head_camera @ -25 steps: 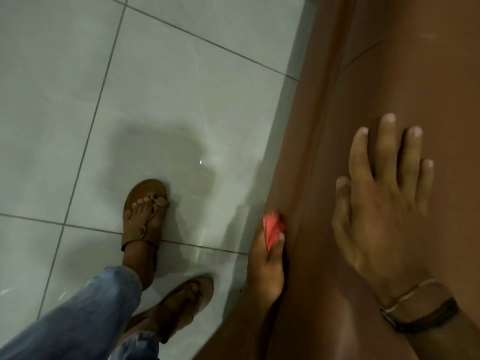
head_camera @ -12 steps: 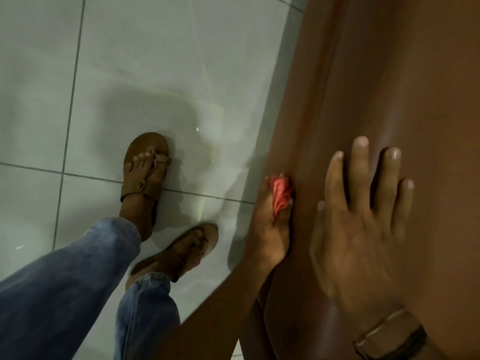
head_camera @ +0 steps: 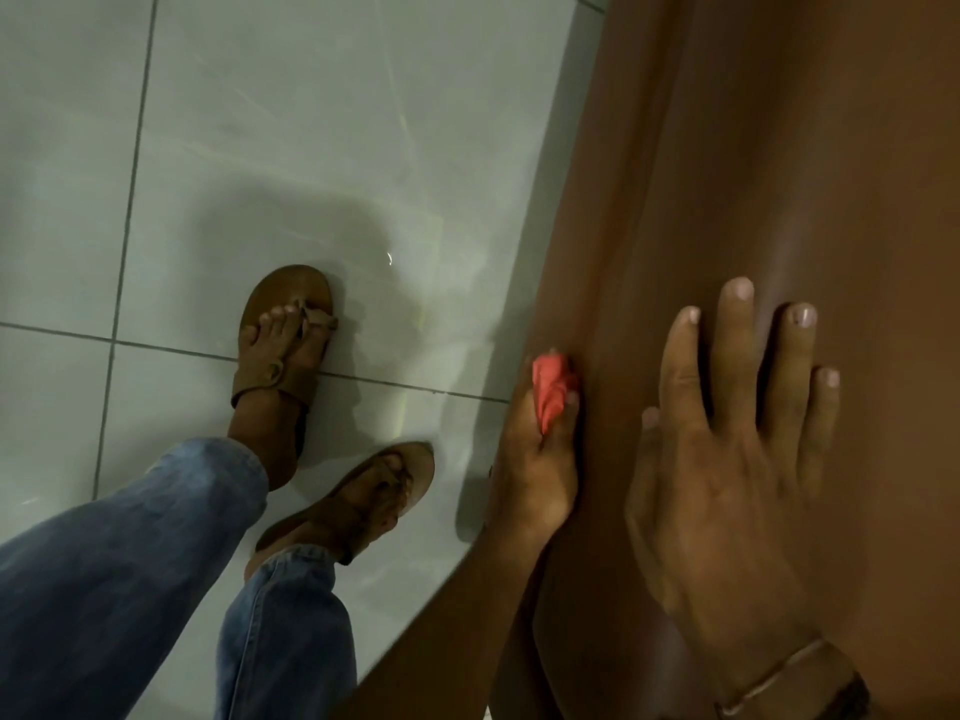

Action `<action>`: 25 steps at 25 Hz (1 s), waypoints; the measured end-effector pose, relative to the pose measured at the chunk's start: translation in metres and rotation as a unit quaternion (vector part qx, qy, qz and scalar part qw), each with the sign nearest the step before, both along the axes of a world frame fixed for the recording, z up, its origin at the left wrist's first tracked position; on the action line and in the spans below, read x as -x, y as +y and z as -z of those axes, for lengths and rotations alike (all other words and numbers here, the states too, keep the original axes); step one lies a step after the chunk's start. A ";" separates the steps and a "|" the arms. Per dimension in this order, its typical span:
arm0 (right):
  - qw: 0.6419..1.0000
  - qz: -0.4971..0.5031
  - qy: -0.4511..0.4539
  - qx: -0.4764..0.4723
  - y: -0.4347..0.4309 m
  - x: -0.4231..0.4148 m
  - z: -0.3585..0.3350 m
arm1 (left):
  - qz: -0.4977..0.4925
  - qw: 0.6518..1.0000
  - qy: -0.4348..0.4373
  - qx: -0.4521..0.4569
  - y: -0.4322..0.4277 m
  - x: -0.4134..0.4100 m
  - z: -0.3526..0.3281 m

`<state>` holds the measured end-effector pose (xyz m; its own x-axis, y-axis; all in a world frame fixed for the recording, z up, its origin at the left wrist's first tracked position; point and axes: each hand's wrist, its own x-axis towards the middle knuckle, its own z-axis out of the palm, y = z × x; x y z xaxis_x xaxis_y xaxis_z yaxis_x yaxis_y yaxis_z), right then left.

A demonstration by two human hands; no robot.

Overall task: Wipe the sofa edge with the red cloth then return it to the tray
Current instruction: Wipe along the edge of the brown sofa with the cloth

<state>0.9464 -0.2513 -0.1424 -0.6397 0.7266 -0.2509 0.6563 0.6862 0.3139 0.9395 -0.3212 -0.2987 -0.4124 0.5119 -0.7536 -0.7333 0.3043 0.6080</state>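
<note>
At four o'clock, left hand [head_camera: 535, 459] pinches red cloth [head_camera: 551, 389] in a closed grip against sofa edge [head_camera: 597, 283]; keep pressure even while open right hand [head_camera: 727, 475] braces flat.

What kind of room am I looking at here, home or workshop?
Most likely a home living area, though little of it shows. A brown leather-like sofa stands on a glossy pale tiled floor, and the person wears open sandals. The left hand presses the red cloth to the sofa's edge.

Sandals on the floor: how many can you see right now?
2. One sandal is flat on the tile, ahead and further from the sofa. The other sandal is nearer the sofa, heel hidden under a jeans cuff.
</note>
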 end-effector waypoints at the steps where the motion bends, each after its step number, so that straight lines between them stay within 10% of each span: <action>1: 1.000 -0.003 0.002 -0.001 0.002 0.002 0.000 | -0.021 1.000 -0.013 0.012 0.005 0.002 0.013; 9: 1.000 0.007 -0.009 0.020 -0.001 0.003 -0.006 | 0.004 0.982 -0.086 0.169 -0.070 -0.062 -0.031; 25: 0.999 -0.031 0.010 -0.043 0.015 0.011 0.008 | -0.019 0.999 0.034 0.006 0.148 0.131 -0.033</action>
<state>0.9358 -0.2363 -0.1507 -0.6882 0.7040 -0.1753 0.6206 0.6964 0.3604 0.8086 -0.1734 -0.2653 -0.4813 0.4853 -0.7299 -0.7021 0.2851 0.6525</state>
